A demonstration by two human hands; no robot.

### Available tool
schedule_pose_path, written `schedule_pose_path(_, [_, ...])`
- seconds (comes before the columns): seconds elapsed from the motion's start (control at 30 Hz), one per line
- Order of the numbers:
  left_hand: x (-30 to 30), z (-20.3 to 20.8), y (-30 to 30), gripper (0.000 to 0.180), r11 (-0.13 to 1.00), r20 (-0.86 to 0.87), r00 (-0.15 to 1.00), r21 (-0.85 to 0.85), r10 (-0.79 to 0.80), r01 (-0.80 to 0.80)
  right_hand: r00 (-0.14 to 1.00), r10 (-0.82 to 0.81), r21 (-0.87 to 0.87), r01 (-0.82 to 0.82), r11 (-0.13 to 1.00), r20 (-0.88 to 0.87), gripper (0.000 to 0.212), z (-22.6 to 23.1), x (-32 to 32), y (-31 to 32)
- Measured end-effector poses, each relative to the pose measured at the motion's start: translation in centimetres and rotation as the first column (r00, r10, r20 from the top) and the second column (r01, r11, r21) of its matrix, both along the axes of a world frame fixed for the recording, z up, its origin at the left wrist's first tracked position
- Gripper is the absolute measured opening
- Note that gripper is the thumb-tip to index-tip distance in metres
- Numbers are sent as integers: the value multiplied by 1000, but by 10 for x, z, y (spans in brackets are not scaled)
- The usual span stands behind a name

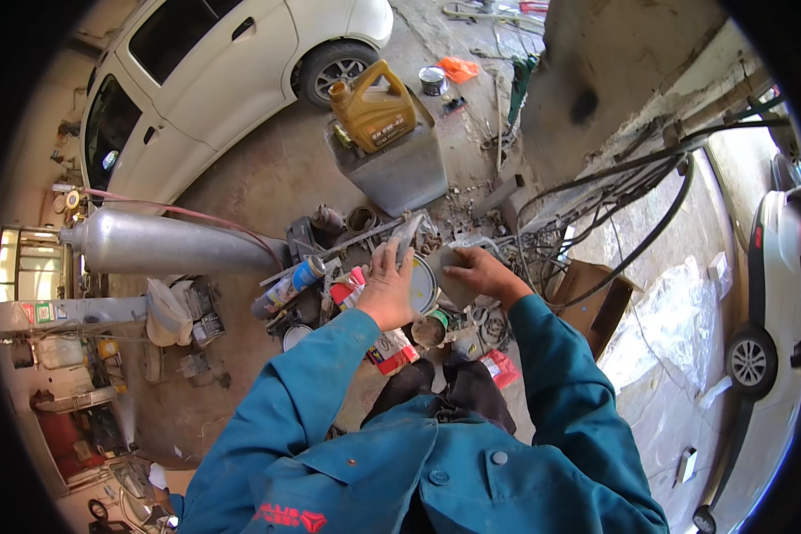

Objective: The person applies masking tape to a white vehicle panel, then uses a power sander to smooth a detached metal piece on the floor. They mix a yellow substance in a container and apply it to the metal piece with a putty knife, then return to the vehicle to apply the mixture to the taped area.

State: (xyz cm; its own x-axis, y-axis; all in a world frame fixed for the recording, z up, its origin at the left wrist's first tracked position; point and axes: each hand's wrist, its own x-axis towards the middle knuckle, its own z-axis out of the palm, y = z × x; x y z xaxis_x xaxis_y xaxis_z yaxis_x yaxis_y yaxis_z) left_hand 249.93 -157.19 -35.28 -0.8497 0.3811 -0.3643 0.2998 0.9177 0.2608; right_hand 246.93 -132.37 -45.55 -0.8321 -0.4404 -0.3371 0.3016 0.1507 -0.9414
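My left hand (386,292) is closed on a thin grey flat piece (407,233), which sticks out beyond its fingertips. My right hand (487,274) pinches a grey-brown flat piece (451,278) between thumb and fingers. Between both hands lies a round tin (425,284) with a pale top and a yellow mark, partly covered by the left hand and the flat piece. Just below it stands an open, dirty tin (430,329). A red and white package (392,352) lies beneath my left wrist, and a blue spray can (289,287) rests to its left.
A gold oil jug (374,109) stands on a grey bin (396,173) ahead. A silver gas cylinder (178,242) reaches in from the left. Black hoses (654,227) and a cardboard box (594,307) are at right. White cars (214,80) stand on both sides.
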Motion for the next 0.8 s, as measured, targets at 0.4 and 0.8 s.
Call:
schedule_pose_path(0.4, [3, 7, -6, 156, 999, 52, 999, -46, 12, -9, 934, 356, 195, -352, 915, 18, 36, 12, -50, 3])
schedule_pose_path(0.8, [4, 3, -11, 158, 992, 83, 989, 14, 125, -127, 905, 390, 277, -337, 900, -168, 26, 42, -40, -6])
